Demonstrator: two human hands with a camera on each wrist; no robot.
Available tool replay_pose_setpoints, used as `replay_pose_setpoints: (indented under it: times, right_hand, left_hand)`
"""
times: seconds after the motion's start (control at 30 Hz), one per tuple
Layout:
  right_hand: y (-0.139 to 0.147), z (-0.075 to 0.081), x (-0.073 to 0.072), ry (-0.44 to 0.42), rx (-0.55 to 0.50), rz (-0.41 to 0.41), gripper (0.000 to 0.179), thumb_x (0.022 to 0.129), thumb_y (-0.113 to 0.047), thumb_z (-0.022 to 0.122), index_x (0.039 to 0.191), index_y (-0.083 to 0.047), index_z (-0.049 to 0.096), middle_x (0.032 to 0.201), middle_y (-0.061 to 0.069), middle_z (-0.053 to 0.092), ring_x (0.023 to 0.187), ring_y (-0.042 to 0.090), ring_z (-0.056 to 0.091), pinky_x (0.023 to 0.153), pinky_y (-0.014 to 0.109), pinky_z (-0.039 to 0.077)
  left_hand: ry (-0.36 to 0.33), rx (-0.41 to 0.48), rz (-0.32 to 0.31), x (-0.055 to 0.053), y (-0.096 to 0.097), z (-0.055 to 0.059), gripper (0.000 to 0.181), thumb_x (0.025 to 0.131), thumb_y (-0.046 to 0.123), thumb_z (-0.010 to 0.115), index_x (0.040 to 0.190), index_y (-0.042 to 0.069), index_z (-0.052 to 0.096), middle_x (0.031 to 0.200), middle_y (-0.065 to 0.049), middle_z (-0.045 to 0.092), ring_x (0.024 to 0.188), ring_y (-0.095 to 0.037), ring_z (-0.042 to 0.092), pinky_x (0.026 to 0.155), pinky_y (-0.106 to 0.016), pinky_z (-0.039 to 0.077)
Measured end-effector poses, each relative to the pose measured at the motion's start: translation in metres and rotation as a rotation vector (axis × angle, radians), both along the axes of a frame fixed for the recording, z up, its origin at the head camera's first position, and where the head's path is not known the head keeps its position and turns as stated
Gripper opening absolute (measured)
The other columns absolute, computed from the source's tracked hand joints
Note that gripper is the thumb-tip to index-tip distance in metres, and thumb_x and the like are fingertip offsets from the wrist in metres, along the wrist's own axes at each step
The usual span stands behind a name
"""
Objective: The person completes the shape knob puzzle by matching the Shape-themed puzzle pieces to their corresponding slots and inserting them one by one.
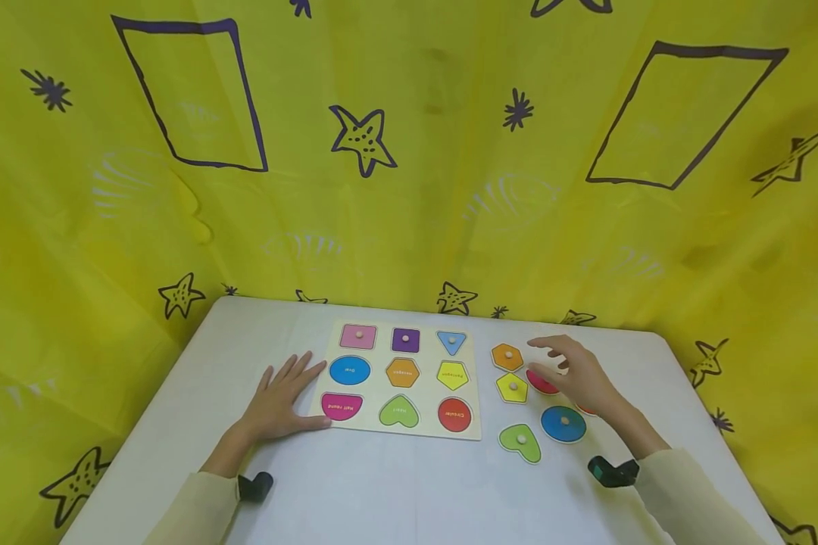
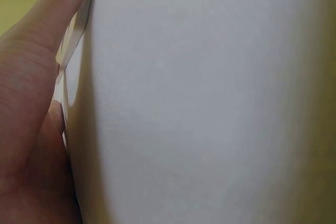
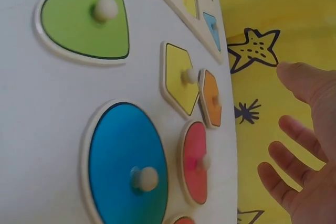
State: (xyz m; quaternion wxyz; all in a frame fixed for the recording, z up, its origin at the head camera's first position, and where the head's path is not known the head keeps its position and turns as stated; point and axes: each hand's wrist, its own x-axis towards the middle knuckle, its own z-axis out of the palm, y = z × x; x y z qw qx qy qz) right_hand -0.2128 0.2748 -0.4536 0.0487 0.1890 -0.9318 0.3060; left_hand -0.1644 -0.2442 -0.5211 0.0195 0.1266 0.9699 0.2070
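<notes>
A flat wooden shape puzzle board (image 1: 431, 390) lies on the white table. My left hand (image 1: 279, 403) rests at its left side with fingers spread, the thumb over the lower left corner. Knobbed pieces sit in its far row: a pink rectangle (image 1: 368, 341), a purple square (image 1: 399, 344) and a light blue triangle (image 1: 452, 348). My right hand (image 1: 582, 372) hovers over the loose pieces, fingers loosely bent and holding nothing. Nearest are the orange hexagon (image 1: 501, 362) and the pink half-round piece (image 3: 192, 148), partly covered by the hand in the head view.
Other loose knobbed pieces lie right of the board: a yellow pentagon (image 1: 504, 392), a green heart (image 1: 526, 452), a blue oval (image 1: 552, 421) and a partly hidden red piece (image 3: 184, 221). Behind the table (image 1: 395, 492) hangs a yellow curtain (image 1: 423, 212) with drawn stars.
</notes>
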Motion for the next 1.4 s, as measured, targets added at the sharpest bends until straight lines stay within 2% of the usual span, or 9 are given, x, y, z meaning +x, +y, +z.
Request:
replay_pose_setpoints:
  times: [0.13,0.33,0.4,0.5,0.63,0.73,0.87,1.1,1.4]
  right_hand:
    - [0.010,-0.008,0.011,0.008,0.002,-0.033,0.044,0.091,-0.009,0.079,0.133,-0.003,0.064,0.130,0.023,0.062,0.107,0.043,0.063,0.083,0.056,0.059]
    - [0.025,-0.022,0.029,-0.009,-0.003,-0.100,0.043,0.092,-0.018,0.079,0.132,-0.008,0.066,0.130,0.019,0.063,0.106,0.037,0.063,0.078,0.040,0.062]
    - [0.029,-0.026,0.035,-0.028,-0.007,-0.122,0.043,0.093,-0.021,0.078,0.133,-0.009,0.066,0.130,0.019,0.063,0.107,0.037,0.063,0.078,0.039,0.062]
    - [0.033,-0.034,0.045,-0.036,-0.025,-0.142,0.043,0.093,-0.022,0.079,0.132,-0.009,0.067,0.128,0.019,0.064,0.111,0.038,0.061,0.082,0.047,0.062]
    - [0.039,-0.045,0.053,-0.024,-0.018,-0.162,0.042,0.090,-0.022,0.082,0.128,-0.010,0.070,0.122,0.015,0.067,0.110,0.033,0.061,0.088,0.032,0.059]
    - [0.043,-0.052,0.057,-0.018,-0.001,-0.169,0.040,0.087,-0.020,0.084,0.124,-0.010,0.072,0.117,0.012,0.069,0.106,0.030,0.061,0.084,0.021,0.053]
    - [0.046,-0.058,0.061,-0.017,0.012,-0.172,0.036,0.086,-0.018,0.085,0.119,-0.010,0.074,0.116,0.012,0.070,0.108,0.032,0.059,0.084,0.024,0.054]
    - [0.048,-0.062,0.062,-0.081,0.031,-0.167,0.030,0.087,-0.017,0.083,0.116,-0.011,0.077,0.124,0.016,0.067,0.114,0.035,0.053,0.085,0.019,0.051]
    - [0.052,-0.066,0.062,-0.061,0.006,-0.146,0.024,0.088,-0.014,0.082,0.112,-0.012,0.078,0.125,0.014,0.066,0.113,0.033,0.053,0.084,0.017,0.051]
  left_hand:
    - [-0.003,0.006,0.003,0.001,0.000,0.001,0.102,0.074,0.064,0.080,0.157,0.018,0.044,0.165,-0.019,0.031,0.153,-0.047,0.018,0.118,-0.074,0.005]
    - [-0.005,-0.005,0.006,0.000,0.001,0.000,0.103,0.074,0.065,0.079,0.158,0.018,0.043,0.166,-0.019,0.030,0.153,-0.047,0.018,0.118,-0.074,0.005]
    - [-0.006,-0.006,0.008,0.000,0.000,0.000,0.103,0.074,0.065,0.080,0.158,0.018,0.042,0.166,-0.019,0.030,0.153,-0.047,0.017,0.118,-0.074,0.005]
    - [-0.011,-0.007,0.010,0.000,0.000,0.001,0.103,0.074,0.065,0.080,0.158,0.018,0.042,0.166,-0.019,0.029,0.153,-0.046,0.017,0.118,-0.074,0.005]
    - [-0.016,-0.016,0.010,-0.001,0.001,0.000,0.104,0.074,0.067,0.078,0.158,0.018,0.042,0.166,-0.018,0.029,0.154,-0.046,0.017,0.118,-0.074,0.005]
    - [-0.019,-0.015,0.010,-0.002,0.000,-0.001,0.104,0.074,0.067,0.078,0.158,0.018,0.042,0.166,-0.018,0.029,0.154,-0.046,0.016,0.118,-0.074,0.004]
    - [-0.016,-0.012,0.009,-0.001,0.001,-0.001,0.104,0.074,0.066,0.079,0.158,0.017,0.042,0.166,-0.019,0.029,0.154,-0.046,0.016,0.118,-0.074,0.004]
    - [-0.016,-0.019,0.007,-0.002,0.000,-0.002,0.103,0.075,0.066,0.078,0.158,0.018,0.041,0.166,-0.018,0.029,0.154,-0.046,0.016,0.118,-0.073,0.004]
    - [-0.013,-0.013,0.007,0.000,0.001,0.001,0.103,0.075,0.065,0.079,0.158,0.017,0.042,0.166,-0.019,0.029,0.153,-0.047,0.017,0.118,-0.074,0.004]
